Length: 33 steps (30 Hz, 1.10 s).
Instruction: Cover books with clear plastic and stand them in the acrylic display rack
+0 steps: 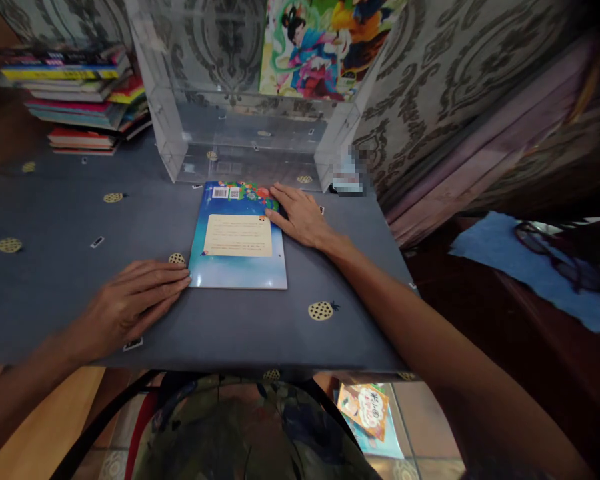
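A blue book [237, 272] lies flat and closed on the table, its back cover up, with a barcode at the top and a cream text panel in the middle. The fingertips of my left hand [143, 293] touch its lower left edge; those fingers are stretched out side by side. At the upper right, my right hand [303, 217] rests with thumb and fingers apart on the cover and its edge. Neither hand grasps the book. Just behind it stands a clear acrylic rack [173, 150], with a colourful picture book [315, 50] upright on its upper level.
A stack of books [80, 100] stands at the back left of the grey pineapple-print table [65, 207]. Several books [370, 417] lie on the tiled floor below. To the right, glasses [555, 250] rest on a blue cloth [500, 257]. A patterned wall rises behind.
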### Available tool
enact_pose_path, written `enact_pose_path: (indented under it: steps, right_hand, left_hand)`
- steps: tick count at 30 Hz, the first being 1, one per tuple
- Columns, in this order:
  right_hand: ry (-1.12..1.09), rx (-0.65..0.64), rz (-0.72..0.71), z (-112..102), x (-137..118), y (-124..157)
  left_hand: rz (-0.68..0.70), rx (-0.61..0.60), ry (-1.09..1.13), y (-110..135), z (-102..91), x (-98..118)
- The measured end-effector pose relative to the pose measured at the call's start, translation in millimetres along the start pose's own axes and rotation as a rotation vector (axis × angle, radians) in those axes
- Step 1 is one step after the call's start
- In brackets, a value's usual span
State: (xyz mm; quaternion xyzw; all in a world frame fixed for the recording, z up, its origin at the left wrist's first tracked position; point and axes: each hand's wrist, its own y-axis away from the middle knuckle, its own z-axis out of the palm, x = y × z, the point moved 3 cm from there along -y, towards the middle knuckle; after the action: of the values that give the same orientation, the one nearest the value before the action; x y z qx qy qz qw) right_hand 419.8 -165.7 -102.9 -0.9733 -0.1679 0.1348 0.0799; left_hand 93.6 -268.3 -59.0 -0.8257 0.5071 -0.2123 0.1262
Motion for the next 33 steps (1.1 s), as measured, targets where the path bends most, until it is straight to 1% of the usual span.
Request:
enact_pose_path:
  steps: [4,9,12,17,22,28,33]
  right_hand:
    - [-0.012,0.008,-0.001,0.7,-0.3,-0.4]
    - [-0.002,0.011,0.015,1.0,-0.7,-0.6]
    - [-0.011,0.02,0.005,-0.1,-1.4,-0.2]
    - [-0.016,0.017,0.012,-2.5,-3.1,0.5]
    - [-0.022,0.022,0.01,-3.6,-4.5,0.9]
    - [-0.038,0.017,0.013,-5.7,-6.4,1.3]
    - [-0.031,0.02,0.02,-7.0,-7.6,2.1]
  left_hand:
    - [0.051,-0.044,-0.034,-2.1,-2.4,0.9]
    - [0.108,-0.091,-0.052,-11.6,6.9,4.0]
    - [0.14,-0.098,-0.064,-25.1,15.3,11.9]
    - [0.225,-0.116,-0.05,-60.9,27.6,30.8]
    - [0.293,-0.173,-0.031,-90.7,43.5,44.5]
    - [0.371,-0.214,-0.012,-109.7,58.9,55.4]
    - [0.349,-0.227,0.006,-117.0,62.9,59.0]
